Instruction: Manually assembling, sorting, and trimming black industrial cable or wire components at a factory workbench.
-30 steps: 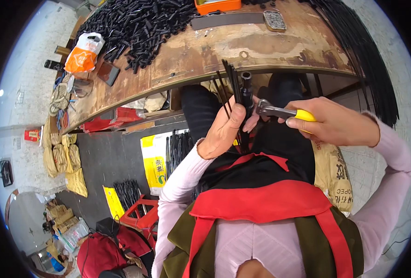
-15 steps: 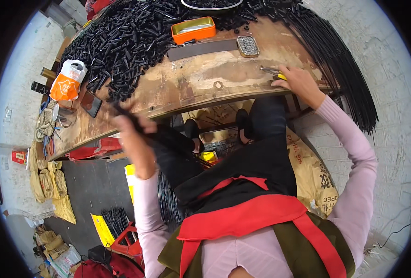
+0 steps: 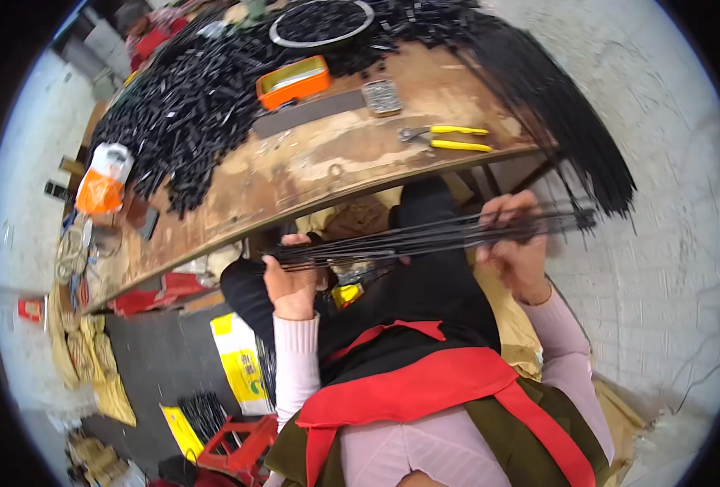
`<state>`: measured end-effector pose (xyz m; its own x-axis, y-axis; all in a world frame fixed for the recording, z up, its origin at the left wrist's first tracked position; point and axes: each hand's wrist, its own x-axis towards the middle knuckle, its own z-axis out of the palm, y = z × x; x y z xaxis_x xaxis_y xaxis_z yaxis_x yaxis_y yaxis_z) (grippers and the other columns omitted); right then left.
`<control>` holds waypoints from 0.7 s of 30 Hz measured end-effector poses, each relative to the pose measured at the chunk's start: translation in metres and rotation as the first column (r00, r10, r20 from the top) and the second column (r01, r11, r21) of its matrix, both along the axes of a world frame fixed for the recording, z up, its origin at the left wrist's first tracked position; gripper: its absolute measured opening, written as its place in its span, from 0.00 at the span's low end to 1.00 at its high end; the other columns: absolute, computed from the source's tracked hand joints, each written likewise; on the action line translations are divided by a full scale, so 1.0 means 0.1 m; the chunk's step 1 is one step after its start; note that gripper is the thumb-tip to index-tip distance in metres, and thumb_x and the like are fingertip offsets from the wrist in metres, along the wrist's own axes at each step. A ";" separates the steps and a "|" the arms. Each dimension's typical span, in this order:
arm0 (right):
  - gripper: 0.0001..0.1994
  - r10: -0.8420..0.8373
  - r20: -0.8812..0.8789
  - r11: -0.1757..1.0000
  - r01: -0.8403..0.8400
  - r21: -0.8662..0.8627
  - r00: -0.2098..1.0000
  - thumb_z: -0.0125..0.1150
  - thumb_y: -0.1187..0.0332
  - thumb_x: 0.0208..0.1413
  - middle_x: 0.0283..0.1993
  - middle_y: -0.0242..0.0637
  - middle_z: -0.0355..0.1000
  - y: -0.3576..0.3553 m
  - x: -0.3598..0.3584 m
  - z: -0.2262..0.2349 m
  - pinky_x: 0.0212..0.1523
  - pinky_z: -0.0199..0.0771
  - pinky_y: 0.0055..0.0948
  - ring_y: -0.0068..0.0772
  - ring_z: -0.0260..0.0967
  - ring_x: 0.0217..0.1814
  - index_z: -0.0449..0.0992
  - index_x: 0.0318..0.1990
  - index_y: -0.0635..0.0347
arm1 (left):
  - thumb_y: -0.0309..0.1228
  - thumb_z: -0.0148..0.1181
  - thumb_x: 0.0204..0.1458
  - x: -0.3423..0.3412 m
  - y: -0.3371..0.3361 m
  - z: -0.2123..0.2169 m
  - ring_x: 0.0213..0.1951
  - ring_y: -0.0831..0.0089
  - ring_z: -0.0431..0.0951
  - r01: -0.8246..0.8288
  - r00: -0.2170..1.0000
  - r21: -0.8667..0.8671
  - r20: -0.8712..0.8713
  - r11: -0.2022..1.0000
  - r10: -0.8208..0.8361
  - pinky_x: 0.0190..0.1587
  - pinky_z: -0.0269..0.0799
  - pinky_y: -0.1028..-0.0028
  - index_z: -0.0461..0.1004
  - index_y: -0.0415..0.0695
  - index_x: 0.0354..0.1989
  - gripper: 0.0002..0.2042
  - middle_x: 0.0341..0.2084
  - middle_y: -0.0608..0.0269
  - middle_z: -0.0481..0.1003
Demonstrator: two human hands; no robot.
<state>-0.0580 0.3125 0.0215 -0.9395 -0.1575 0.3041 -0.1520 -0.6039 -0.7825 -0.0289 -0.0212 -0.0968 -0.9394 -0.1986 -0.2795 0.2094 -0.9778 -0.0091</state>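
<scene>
A bundle of long, thin black rods or cables [image 3: 376, 245] stretches across above my lap, below the table's front edge. My left hand [image 3: 293, 284] is closed around its left end. Near the right end, the fingers of my right hand [image 3: 516, 239] wrap over the bundle, slightly blurred. A few strands splay apart beyond that hand. Pliers with yellow handles [image 3: 457, 140] lie on the wooden table [image 3: 295, 174], jaws to the left, with no hand on them.
Black tubular pieces [image 3: 165, 122] are heaped across the table's far left. More black strands [image 3: 571, 122] hang over its right edge. An orange box [image 3: 293, 84], a small tin of metal bits [image 3: 382, 97] and a grey strip [image 3: 309, 115] sit mid-table. A person [image 3: 144, 36] is at the far left.
My right hand has let go of the pliers, which now lie on the table, and grips the bundle. My left hand has moved right and holds the bundle's other end. The view has shifted.
</scene>
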 end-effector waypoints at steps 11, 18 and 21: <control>0.15 0.292 0.167 0.740 -0.333 0.584 0.942 0.70 0.81 0.46 0.28 0.28 0.70 -0.59 -0.01 -0.07 0.29 0.67 0.17 0.16 0.68 0.28 0.71 0.39 0.61 | 0.36 0.45 0.66 0.18 0.86 0.23 0.28 0.77 0.72 0.338 0.917 -0.924 0.282 0.177 -0.283 0.31 0.67 0.76 0.73 0.43 0.37 0.12 0.27 0.67 0.74; 0.09 0.385 0.252 0.738 -0.460 0.493 0.888 0.66 0.80 0.49 0.28 0.28 0.71 -0.90 -0.31 0.00 0.31 0.68 0.18 0.16 0.67 0.27 0.74 0.37 0.62 | 0.30 0.54 0.62 0.19 0.73 0.92 0.41 0.82 0.73 0.089 0.973 -0.996 0.082 0.023 -0.214 0.42 0.68 0.81 0.74 0.37 0.54 0.15 0.40 0.64 0.75; 0.08 0.425 0.199 0.774 -0.469 0.427 0.883 0.70 0.76 0.49 0.32 0.26 0.72 -0.97 -0.34 -0.03 0.38 0.71 0.16 0.13 0.69 0.35 0.75 0.34 0.62 | 0.22 0.66 0.52 0.27 0.71 0.98 0.33 0.85 0.74 0.136 0.987 -0.983 0.124 0.123 -0.099 0.37 0.69 0.84 0.77 0.36 0.44 0.11 0.31 0.68 0.76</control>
<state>-0.0922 0.2155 0.0188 -0.7474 -0.6642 0.0140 0.1275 -0.1640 -0.9782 -0.0022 0.0497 0.0016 -0.9773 -0.2077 0.0408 0.0731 -0.1501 0.9860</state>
